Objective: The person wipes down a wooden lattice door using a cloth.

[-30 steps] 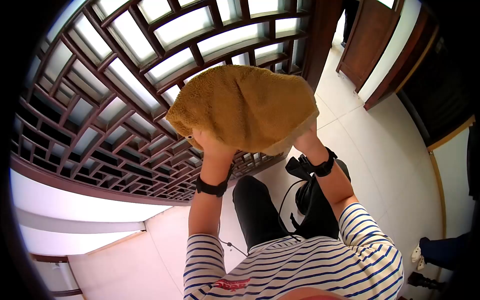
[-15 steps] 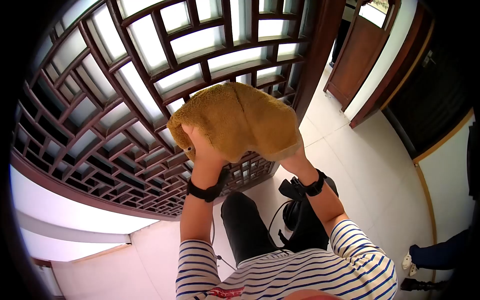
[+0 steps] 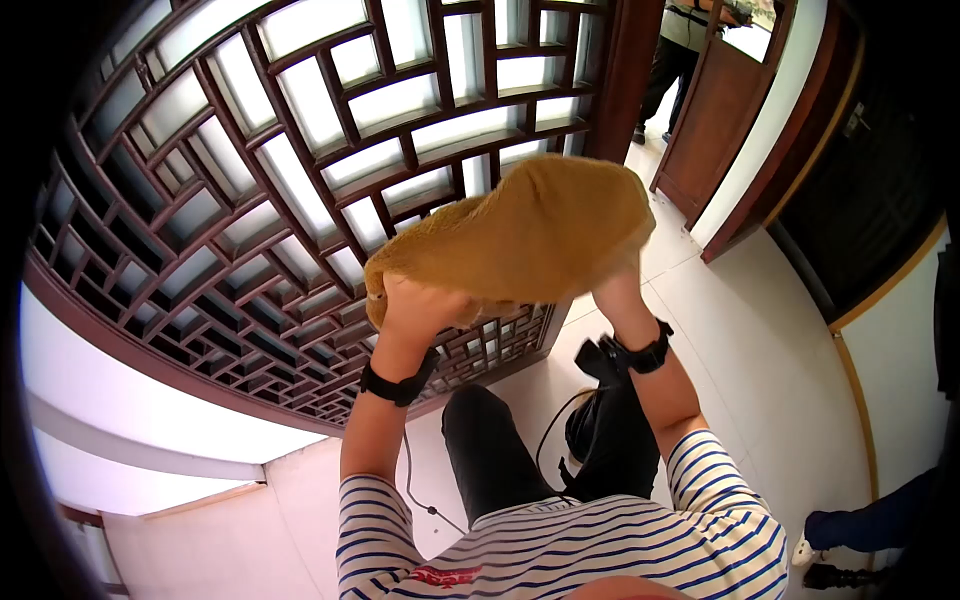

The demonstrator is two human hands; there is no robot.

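Note:
A mustard-brown plush cloth [image 3: 530, 225] hangs between my two hands, in front of the dark wooden lattice screen [image 3: 410, 150]. Its left end is gripped by my left hand [image 3: 425, 303], whose fingers curl into the fabric. My right hand [image 3: 617, 288] holds the other end, with most of its fingers hidden behind the cloth. The cloth bulges upward on the right and looks slightly smeared by motion. Each wrist wears a black strap.
Pale floor tiles [image 3: 690, 330] stretch to the right of the screen. Beyond stands a brown wooden door [image 3: 715, 110], with a person [image 3: 670, 70] behind it. Another person's leg [image 3: 870, 522] shows at lower right. A thin cable [image 3: 408, 470] hangs by my left leg.
My hands have moved apart, drawing the cloth wider, and its right part has shifted right and slightly up. More of the person at the doorway shows now.

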